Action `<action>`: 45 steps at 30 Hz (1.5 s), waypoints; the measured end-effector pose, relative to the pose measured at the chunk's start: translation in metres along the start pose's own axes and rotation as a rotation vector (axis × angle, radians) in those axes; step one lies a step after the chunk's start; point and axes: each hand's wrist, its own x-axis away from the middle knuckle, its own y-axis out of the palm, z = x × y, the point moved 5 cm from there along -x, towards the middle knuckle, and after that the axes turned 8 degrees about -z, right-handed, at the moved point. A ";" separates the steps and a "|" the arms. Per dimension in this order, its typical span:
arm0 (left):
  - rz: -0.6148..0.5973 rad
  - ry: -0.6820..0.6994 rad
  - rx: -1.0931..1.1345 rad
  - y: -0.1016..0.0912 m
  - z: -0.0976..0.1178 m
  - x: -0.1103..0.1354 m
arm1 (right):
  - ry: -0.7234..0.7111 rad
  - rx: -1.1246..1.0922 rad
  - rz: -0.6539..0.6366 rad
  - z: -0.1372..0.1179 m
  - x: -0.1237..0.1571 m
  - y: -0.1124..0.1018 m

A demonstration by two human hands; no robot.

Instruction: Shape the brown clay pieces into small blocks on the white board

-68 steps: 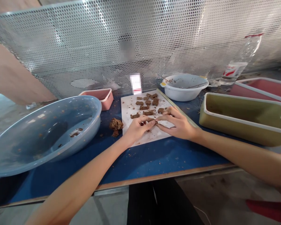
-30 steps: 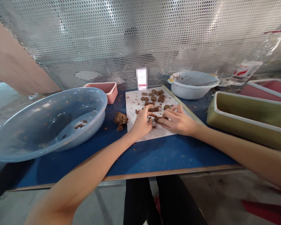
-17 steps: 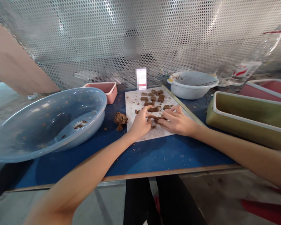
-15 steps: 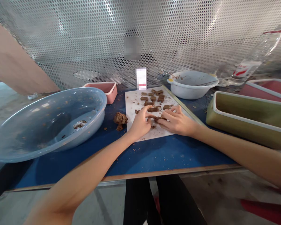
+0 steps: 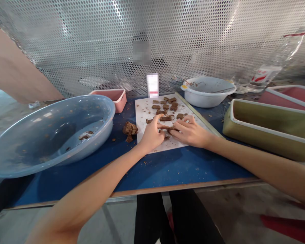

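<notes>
Both hands meet over a white sheet (image 5: 141,110) on the blue table. My left hand (image 5: 151,135) has its thumb and fingers closed on one end of a small brown piece of clay (image 5: 171,129). At the other end, the bent fingers of my right hand (image 5: 189,131) press on the same piece, hiding much of it. Just beyond the fingertips lies a rolled clay piece (image 5: 165,118). Several small clay blocks (image 5: 165,106) are spread over the far part of the sheet. A rough clay lump (image 5: 130,128) sits left of the sheet.
A large blue basin (image 5: 91,154) stands at left, with a pink tray (image 5: 120,101) behind it. Right of the sheet are a white basin (image 5: 203,99), a green trough (image 5: 259,135) and a plastic bottle (image 5: 265,74). A perforated metal panel (image 5: 96,51) rises behind.
The view has shifted very slightly. Both hands stay at the same spot on the clay piece, with only small finger movement.
</notes>
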 end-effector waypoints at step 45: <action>0.029 0.195 -0.397 -0.003 0.003 0.001 | 0.217 -0.227 0.020 0.021 0.012 -0.006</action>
